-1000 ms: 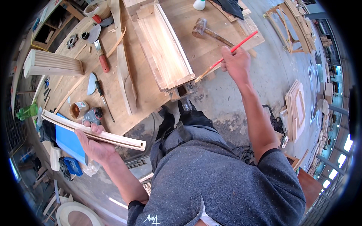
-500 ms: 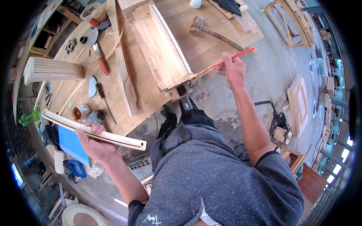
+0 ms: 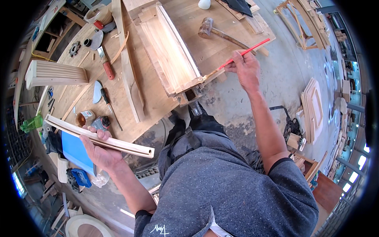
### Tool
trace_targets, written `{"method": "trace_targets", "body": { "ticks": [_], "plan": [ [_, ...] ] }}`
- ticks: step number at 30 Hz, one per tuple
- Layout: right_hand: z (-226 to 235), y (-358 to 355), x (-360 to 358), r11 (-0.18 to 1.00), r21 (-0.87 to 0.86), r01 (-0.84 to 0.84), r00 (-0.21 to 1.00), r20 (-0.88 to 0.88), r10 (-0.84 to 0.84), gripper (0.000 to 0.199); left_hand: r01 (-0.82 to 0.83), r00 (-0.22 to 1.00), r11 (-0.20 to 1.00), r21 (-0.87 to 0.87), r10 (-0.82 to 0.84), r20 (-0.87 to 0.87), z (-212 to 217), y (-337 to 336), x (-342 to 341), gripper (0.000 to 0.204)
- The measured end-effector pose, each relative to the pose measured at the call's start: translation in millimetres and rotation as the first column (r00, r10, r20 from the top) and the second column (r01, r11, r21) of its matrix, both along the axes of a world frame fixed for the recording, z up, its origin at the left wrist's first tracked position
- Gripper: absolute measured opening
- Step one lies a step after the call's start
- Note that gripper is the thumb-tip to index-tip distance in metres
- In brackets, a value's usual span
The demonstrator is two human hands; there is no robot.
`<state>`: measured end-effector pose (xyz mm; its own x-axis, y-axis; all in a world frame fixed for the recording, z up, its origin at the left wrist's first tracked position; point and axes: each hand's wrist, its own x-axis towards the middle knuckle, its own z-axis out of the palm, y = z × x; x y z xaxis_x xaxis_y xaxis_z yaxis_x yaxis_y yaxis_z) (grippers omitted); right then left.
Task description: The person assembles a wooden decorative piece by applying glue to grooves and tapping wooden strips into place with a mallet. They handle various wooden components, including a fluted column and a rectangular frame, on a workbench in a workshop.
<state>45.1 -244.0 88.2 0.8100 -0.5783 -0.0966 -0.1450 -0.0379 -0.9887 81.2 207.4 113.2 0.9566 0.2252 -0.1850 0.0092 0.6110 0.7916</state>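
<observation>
Slanting from upper right to lower left, the red-handled brush [image 3: 258,45] sits pinched in the fingers of the right hand [image 3: 246,73], its tip at the near right corner of the pale wooden piece [image 3: 169,45] on the workbench [image 3: 156,94]; over on the left, the grooved strip [image 3: 128,146] lies in the left hand [image 3: 102,152], fingers curled round it, long axis running upper left to lower right, holed end pointing lower right; the mallet [image 3: 209,28] lies just beyond the brush, its handle reaching toward the right hand; past the strip, a jar [image 3: 83,118] and a screwdriver [image 3: 106,96].
</observation>
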Motion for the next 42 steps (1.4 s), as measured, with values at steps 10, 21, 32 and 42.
{"method": "trace_targets", "body": {
  "ticks": [10, 21, 32, 42],
  "plan": [
    [52, 25, 26, 0.926, -0.235, -0.296, 0.952, -0.149, 0.266, 0.022, -0.014, 1.0, 1.0, -0.019, 0.014, 0.007, -4, 3, -4, 0.044],
    [88, 53, 47, 0.651, -0.449, -0.612, 0.79, -0.307, 0.531, 0.023, -0.083, 0.997, 0.996, -0.037, 0.082, -0.013, -6, 12, -12, 0.04],
    [95, 70, 51, 0.436, -0.52, -0.735, 0.667, -0.436, 0.604, 0.019, -0.143, 0.989, 0.988, -0.057, 0.141, -0.036, -13, 22, -13, 0.04],
    [109, 79, 30, 0.239, -0.541, -0.806, 0.543, -0.518, 0.661, 0.015, -0.152, 0.988, 0.984, -0.094, 0.15, -0.032, -18, 37, -16, 0.037]
  ]
}}
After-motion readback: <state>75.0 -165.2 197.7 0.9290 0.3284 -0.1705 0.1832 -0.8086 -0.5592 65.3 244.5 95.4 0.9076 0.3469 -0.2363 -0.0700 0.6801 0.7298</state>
